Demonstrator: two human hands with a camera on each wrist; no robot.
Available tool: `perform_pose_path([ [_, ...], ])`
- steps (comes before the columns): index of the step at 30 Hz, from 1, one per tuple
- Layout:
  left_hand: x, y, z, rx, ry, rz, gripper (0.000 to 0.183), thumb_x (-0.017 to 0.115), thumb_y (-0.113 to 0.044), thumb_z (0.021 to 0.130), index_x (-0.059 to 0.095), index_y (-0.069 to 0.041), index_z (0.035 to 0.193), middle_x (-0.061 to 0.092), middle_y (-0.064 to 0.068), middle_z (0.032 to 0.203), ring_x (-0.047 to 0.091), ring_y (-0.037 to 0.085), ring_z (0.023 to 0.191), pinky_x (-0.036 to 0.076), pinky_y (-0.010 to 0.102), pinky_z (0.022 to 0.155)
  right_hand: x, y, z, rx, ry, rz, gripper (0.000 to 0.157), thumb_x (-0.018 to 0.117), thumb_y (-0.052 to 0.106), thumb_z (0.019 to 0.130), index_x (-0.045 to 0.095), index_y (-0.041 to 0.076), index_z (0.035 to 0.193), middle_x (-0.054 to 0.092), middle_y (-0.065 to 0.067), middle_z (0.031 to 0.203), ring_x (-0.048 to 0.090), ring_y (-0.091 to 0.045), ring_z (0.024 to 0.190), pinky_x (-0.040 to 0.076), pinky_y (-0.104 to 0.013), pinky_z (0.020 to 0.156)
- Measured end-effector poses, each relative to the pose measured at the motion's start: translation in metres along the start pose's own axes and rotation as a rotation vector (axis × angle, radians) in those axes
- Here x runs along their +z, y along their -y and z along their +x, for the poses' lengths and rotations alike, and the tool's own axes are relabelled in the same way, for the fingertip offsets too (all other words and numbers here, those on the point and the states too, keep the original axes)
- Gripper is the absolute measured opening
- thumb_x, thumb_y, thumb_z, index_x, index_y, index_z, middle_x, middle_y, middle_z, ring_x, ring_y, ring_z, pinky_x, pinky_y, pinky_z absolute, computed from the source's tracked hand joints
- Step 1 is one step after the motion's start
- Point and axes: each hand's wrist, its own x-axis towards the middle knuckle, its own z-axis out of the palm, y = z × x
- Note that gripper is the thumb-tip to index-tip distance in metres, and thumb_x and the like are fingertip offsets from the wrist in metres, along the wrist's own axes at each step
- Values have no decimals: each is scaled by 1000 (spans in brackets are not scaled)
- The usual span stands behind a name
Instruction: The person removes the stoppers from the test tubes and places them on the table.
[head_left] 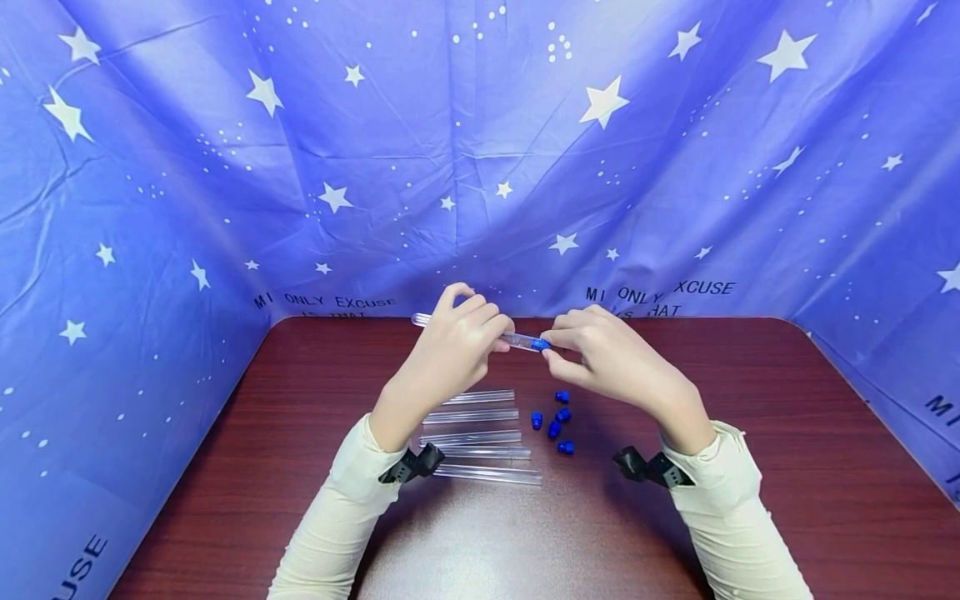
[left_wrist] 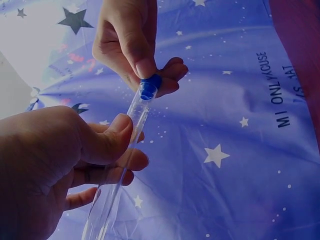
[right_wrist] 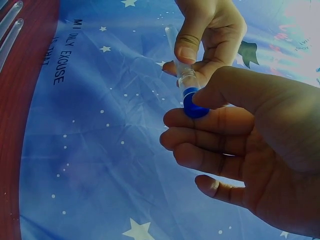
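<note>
A clear test tube [left_wrist: 131, 120] is held in the air by my left hand [head_left: 461, 337], thumb on one side and fingers on the other. Its rounded end points left in the head view. At the tube's mouth sits a blue stopper [right_wrist: 194, 102], its narrower part inside the glass. My right hand [head_left: 611, 354] pinches that stopper between thumb and index finger; the other fingers are loosely bent below. Below the hands, several more clear test tubes [head_left: 480, 416] lie side by side on the table, and several loose blue stoppers [head_left: 566, 447] lie to their right.
The dark red wooden table [head_left: 300, 400] has a glossy patch of light near the front. A blue star-printed cloth [head_left: 465, 167] hangs behind it and along both sides. Black wrist cameras [head_left: 412, 463] are strapped over the pale sleeves.
</note>
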Motion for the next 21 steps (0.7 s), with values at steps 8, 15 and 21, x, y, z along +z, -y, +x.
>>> perform_pose_path([
  [8, -1, 0, 0, 0, 13, 0, 6, 74, -7, 86, 74, -13, 88, 72, -3, 80, 63, 16, 79, 43, 41, 101, 1, -1, 0, -16, -10, -14, 10, 64, 13, 89, 67, 10, 79, 49, 2, 68, 42, -12, 66, 44, -36, 74],
  [15, -1, 0, 1, 6, 17, 13, 6, 74, -9, 89, 76, -14, 88, 71, -3, 78, 63, 16, 78, 43, 41, 100, 1, -1, 0, -21, -20, -6, 12, 64, 12, 88, 66, 11, 77, 47, 4, 67, 41, -11, 66, 43, -35, 73],
  [21, -2, 0, 1, 10, 34, 29, 7, 72, -10, 90, 77, -15, 88, 72, -4, 80, 63, 16, 79, 43, 40, 100, 1, 0, 1, -27, -21, -10, 13, 64, 12, 88, 63, 12, 75, 45, 4, 66, 41, -12, 65, 43, -35, 73],
])
